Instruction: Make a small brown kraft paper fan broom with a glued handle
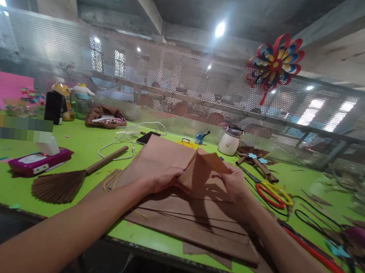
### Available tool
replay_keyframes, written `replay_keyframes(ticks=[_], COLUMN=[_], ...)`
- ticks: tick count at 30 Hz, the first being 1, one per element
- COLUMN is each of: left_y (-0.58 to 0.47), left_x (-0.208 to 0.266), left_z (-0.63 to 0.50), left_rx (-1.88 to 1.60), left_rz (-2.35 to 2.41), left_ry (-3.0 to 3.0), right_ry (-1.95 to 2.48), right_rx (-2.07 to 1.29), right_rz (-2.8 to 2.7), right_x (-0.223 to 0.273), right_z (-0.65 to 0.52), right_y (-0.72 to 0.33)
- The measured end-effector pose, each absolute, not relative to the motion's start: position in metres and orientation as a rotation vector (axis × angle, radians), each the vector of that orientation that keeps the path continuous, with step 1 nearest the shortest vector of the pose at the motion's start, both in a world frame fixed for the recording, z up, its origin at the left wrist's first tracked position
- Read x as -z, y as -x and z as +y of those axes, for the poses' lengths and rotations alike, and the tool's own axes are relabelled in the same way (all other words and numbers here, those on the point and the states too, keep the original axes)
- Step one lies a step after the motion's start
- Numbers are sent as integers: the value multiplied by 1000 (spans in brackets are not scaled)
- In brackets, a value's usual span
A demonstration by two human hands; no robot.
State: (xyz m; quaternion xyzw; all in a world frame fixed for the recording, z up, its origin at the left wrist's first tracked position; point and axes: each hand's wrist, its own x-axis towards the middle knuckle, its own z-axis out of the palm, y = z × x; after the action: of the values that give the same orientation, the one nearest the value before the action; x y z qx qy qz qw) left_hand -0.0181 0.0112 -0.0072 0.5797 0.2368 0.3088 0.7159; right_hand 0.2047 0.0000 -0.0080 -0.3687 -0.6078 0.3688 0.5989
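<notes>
I see both hands closed on one folded piece of brown paper (202, 167): my left hand (165, 179) pinches its left edge, my right hand (234, 183) grips its right side. It is lifted just above a stack of brown sheets (193, 224) on the green table (80, 147), scissors (274, 194) lying near the right hand.

Paper stack at centre of worktop

On the worktop (80, 143) before me, the paper sheets (193, 216) lie centre; a hand fan (66, 183) lies to their left, scissors (274, 194) to their right, a jar (230, 140) behind, against the mesh screen (174, 92).
</notes>
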Motion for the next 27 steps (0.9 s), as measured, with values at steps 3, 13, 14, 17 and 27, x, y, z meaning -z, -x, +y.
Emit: replay_keyframes(ticks=[3,13,14,17,27], left_y=[16,22,23,22,12], left_x=[7,-7,-8,-9,8], left_z=[9,5,5,5,9], left_rx=[-710,-751,-764,-766,-663], left_rz=[539,601,594,578,468], left_ry=[-1345,-1736,-1795,-1826,-1258], right_ry=[881,956,957,963,1066], right_rx=[-921,-847,-854,-834,-405], right_rz=[-1383,-1308,-1292,-1262,-1436], right_x=[11,6,6,8,7], right_z=[-1,-4,-4,-3,-4], right_y=[-202,-196,-196,-195,-198])
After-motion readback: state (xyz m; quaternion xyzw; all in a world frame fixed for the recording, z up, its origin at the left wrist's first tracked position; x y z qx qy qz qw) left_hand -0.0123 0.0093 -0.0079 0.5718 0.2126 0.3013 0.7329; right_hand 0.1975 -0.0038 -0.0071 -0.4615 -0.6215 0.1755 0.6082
